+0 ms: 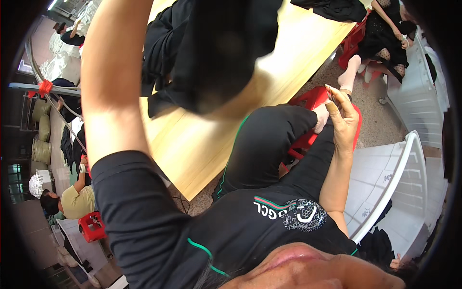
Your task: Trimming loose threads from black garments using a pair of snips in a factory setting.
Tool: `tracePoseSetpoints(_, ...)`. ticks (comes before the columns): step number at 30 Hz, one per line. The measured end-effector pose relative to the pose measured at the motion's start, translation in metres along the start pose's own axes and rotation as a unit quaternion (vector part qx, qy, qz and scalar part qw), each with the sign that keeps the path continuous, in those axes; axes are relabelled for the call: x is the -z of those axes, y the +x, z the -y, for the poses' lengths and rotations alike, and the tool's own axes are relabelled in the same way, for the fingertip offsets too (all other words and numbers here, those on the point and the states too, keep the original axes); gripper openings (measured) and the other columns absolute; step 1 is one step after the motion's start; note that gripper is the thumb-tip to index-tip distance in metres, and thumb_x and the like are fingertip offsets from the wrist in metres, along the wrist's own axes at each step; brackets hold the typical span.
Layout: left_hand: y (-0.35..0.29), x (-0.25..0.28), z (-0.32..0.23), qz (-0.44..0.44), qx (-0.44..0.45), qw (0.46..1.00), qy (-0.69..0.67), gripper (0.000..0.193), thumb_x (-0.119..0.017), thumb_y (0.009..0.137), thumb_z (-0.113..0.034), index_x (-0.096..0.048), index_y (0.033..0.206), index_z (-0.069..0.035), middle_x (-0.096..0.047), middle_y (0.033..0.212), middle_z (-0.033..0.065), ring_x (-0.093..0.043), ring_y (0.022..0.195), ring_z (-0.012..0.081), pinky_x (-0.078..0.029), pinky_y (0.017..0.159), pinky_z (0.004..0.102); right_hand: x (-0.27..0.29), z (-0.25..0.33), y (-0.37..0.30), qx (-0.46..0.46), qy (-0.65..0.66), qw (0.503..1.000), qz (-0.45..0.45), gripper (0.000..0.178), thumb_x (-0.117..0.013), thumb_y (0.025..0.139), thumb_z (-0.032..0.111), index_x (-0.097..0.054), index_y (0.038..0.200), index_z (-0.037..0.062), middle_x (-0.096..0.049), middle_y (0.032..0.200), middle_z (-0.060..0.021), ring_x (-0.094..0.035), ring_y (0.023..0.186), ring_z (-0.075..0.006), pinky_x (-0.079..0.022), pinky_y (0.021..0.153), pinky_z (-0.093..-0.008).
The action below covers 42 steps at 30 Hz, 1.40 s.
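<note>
While the right hand (342,115) pinches something tiny, black cloth (216,53) hides the raised left.

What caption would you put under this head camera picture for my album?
A seated person's right hand hovers above a red stool while the left arm reaches up toward black cloth on a wooden table.

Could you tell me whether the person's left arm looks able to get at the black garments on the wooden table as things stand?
Probably yes: the left arm stretches out over the wooden table toward the black garments, with nothing between them. The left hand itself is out of view.
</note>
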<state>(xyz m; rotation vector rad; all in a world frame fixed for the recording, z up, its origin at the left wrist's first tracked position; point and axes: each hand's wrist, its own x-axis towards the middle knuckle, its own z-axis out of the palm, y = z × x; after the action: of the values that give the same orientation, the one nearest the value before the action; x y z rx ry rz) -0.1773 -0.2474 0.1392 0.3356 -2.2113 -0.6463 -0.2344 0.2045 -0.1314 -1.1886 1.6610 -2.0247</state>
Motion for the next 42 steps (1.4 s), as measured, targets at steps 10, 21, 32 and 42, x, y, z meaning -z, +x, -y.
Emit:
tracePoseSetpoints(10, -0.220, -0.121, 0.033, 0.039, 0.156, 0.929, 0.332, 0.105, -0.074, 0.067, -0.064, -0.027, 0.149, -0.016, -0.019, 0.152, 0.0279, -0.019, 0.141, 0.0447, -0.022, 0.100, 0.0727, 0.072, -0.050, -0.036, -0.097, 0.006, 0.994, -0.051, 0.031, -0.064, 0.089, 0.004, -0.061, 0.119, -0.0048, -0.060, 0.108, -0.0041, -0.056, 0.100, -0.0108, -0.042, 0.091, -0.0231)
tracePoseSetpoints(21, -0.317, -0.186, 0.075, 0.055, 0.255, 0.927, 0.270, 0.126, -0.078, 0.062, -0.063, -0.008, 0.152, -0.009, -0.001, 0.150, 0.0356, -0.020, 0.137, 0.0529, -0.026, 0.107, 0.0603, 0.065, -0.106, -0.047, -0.216, 0.012, 0.973, -0.086, 0.032, -0.068, 0.089, 0.008, -0.063, 0.118, -0.0025, -0.058, 0.098, 0.0007, -0.052, 0.078, -0.0036, -0.042, 0.067, -0.0172)
tracePoseSetpoints(32, -0.153, -0.130, 0.273, 0.041, 0.352, 0.879, 0.319, 0.059, -0.052, 0.091, -0.034, -0.032, 0.142, -0.013, -0.040, 0.139, 0.0264, -0.048, 0.121, 0.0446, -0.043, 0.101, 0.0475, 0.065, -0.129, -0.050, -0.241, 0.020, 0.966, -0.086, 0.031, -0.067, 0.088, 0.005, -0.062, 0.117, -0.0044, -0.055, 0.093, 0.0003, -0.051, 0.081, -0.0039, -0.040, 0.070, -0.0171)
tracePoseSetpoints(42, -0.132, -0.158, 0.297, -0.231, 0.088, 0.911, 0.330, 0.059, -0.066, 0.066, -0.010, -0.056, 0.123, -0.001, -0.054, 0.117, 0.0247, -0.054, 0.110, 0.0402, -0.044, 0.093, 0.0491, 0.063, -0.124, -0.065, -0.208, -0.057, 0.975, -0.051, 0.028, -0.068, 0.087, 0.009, -0.066, 0.114, 0.0005, -0.065, 0.102, -0.0079, -0.063, 0.097, -0.0153, -0.048, 0.086, -0.0275)
